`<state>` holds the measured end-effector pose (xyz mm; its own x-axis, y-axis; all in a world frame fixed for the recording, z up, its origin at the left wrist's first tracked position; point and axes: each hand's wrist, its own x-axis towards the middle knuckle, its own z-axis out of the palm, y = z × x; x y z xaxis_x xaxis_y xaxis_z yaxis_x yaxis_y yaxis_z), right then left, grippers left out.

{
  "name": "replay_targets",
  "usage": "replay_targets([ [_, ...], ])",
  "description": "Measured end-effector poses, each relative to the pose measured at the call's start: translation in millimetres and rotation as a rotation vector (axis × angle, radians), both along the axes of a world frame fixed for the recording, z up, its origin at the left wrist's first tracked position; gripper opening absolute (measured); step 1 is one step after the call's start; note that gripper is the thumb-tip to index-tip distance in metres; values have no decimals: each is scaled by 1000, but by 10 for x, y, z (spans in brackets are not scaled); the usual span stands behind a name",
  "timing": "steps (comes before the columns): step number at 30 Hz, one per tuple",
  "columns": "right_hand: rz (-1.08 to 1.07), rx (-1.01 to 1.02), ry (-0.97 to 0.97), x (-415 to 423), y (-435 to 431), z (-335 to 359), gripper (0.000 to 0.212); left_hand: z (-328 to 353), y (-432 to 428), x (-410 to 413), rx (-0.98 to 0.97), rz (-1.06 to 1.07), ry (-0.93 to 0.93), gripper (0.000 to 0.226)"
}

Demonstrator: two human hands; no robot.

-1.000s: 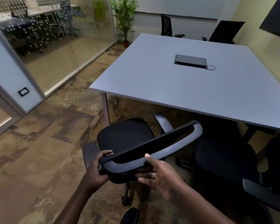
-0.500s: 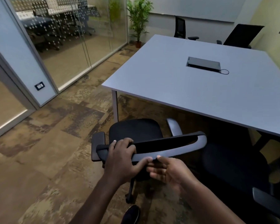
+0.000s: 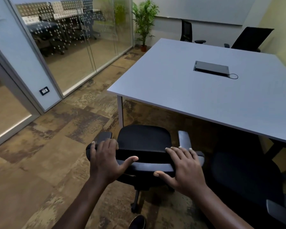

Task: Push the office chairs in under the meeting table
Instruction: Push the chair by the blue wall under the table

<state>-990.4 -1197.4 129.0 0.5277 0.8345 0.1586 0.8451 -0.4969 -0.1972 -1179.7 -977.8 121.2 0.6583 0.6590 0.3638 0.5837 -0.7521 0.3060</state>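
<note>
Grey surface spans centre to 3 o'clock, bare but for a cable box with lead. Glass partition at 10 o'clock, potted plant at 12, patchy brown carpet. Office chair at 6 o'clock, seat just short of the surface edge. Left hand and right hand each grip its backrest top rail, fingers draped over.

No text, label, brand, number or sign can be read on anything in view.
</note>
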Motion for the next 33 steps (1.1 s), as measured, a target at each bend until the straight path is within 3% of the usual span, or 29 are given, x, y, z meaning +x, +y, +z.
replay_targets([
  [5,-36,192,-79,-80,305,-127,89,7,395,63,35,3,101,77],
  [18,-133,145,-85,377,1258,-85,92,100,1492,812,15,-87,214,81],
  [33,-223,104,-156,1263,2339,-76,92,203,2647,1909,-22,-180,341,101],
])
